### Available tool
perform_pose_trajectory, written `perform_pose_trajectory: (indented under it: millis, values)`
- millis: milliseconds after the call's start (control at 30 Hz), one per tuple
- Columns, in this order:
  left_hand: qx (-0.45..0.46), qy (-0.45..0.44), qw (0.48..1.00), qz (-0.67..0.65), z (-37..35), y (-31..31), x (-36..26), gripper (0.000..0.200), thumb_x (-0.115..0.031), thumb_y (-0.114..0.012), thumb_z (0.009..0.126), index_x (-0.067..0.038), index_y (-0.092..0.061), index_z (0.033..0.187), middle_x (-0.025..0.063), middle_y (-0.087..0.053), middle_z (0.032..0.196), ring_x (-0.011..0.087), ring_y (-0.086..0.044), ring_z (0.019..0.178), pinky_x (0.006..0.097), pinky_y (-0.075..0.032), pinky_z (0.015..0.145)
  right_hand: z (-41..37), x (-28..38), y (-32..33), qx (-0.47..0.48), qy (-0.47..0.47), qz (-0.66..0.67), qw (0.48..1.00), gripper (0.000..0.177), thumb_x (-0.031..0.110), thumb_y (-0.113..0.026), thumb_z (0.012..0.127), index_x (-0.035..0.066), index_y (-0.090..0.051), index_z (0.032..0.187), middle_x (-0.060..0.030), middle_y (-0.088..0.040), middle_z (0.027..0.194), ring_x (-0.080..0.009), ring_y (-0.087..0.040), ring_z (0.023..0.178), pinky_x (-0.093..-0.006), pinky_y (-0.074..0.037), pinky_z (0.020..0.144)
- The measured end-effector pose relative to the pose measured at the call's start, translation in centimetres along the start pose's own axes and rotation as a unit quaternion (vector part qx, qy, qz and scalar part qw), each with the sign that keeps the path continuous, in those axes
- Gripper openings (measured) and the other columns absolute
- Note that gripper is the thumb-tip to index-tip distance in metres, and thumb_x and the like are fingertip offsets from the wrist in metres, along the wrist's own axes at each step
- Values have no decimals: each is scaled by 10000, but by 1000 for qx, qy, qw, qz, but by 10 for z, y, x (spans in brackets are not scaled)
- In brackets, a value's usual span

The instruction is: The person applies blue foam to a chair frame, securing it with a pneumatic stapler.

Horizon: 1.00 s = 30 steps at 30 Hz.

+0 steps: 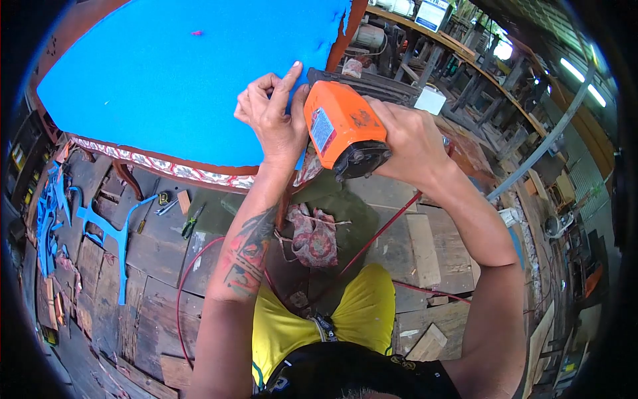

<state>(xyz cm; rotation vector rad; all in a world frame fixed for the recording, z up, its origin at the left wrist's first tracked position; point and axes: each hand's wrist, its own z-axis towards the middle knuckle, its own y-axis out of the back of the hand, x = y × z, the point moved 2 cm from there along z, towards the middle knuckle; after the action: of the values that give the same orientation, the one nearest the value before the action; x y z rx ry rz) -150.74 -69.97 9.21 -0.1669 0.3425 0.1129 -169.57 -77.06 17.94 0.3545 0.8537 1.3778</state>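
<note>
Bright blue fabric (193, 80) covers the back of a wooden-framed piece of furniture, with patterned upholstery (153, 159) along its lower edge. Near the right edge of the fabric, my left hand (271, 110) has its fingers curled, the index finger extended and the thumb close to the tool's nose. An orange and black air stapler (345, 123) is held in my right hand (412, 139), its black front end at the fabric's edge. My right fingers wrap round its handle and are partly hidden behind the body.
Blue fabric scraps (119, 233), pliers (193, 223) and a tape measure (163, 198) lie on the plank floor (153, 292). A red hose (379, 233) crosses it. A patterned cloth bundle (314, 239) sits below the furniture. Workbenches (458, 46) stand at the upper right.
</note>
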Motion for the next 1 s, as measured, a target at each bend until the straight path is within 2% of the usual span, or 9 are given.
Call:
perform_pose_trajectory:
  millis: [433, 533, 700, 767, 833, 1000]
  values:
    - [-2, -3, 1000, 24, -4, -2, 3, 514, -126, -816, 795, -311, -722, 1266, -23, -549, 987, 200, -505, 993, 401, -288, 942, 11, 4, 1, 59, -38, -21, 997, 456, 256, -797, 721, 13, -589, 1047, -178, -690, 756, -366, -705, 677, -456, -574, 600]
    - [-11, -5, 1000, 24, -4, -1, 1, 512, -140, -822, 789, -304, -723, 1264, -19, -557, 996, 204, -510, 1009, 400, -288, 959, 7, 6, 1, 72, -42, -26, 996, 512, 261, -807, 702, -5, -594, 1084, -179, -691, 775, -368, -703, 686, -459, -572, 602]
    - [-35, -7, 999, 28, -25, 8, 4, 497, -177, -838, 780, -255, -726, 1258, -17, -614, 1030, 201, -547, 1019, 388, -317, 950, -20, 14, 7, 28, -21, -16, 999, 731, 302, -824, 682, -54, -575, 1270, -179, -691, 833, -344, -712, 715, -438, -568, 597]
    - [-47, 2, 998, 35, -38, 9, 6, 476, -191, -844, 786, -228, -731, 1247, -25, -653, 1039, 200, -575, 1017, 378, -345, 939, -30, 19, 7, 28, -15, -6, 999, 744, 307, -825, 682, -56, -573, 1281, -179, -693, 850, -338, -715, 720, -433, -570, 603]
    - [-49, 7, 998, 42, -44, 5, 8, 461, -189, -840, 793, -229, -735, 1240, -28, -654, 1035, 202, -573, 1018, 380, -346, 939, -41, 20, 4, 47, -18, 5, 999, 757, 312, -829, 678, -59, -577, 1287, -190, -700, 920, -326, -721, 747, -424, -575, 623]
    - [-58, 35, 997, 35, -41, -1, 5, 411, -183, -830, 809, -227, -746, 1209, -35, -659, 1026, 206, -569, 1015, 383, -349, 942, -48, 19, 1, 59, -23, 7, 998, 762, 318, -828, 680, -65, -578, 1289, -209, -702, 952, -334, -723, 764, -412, -576, 643]
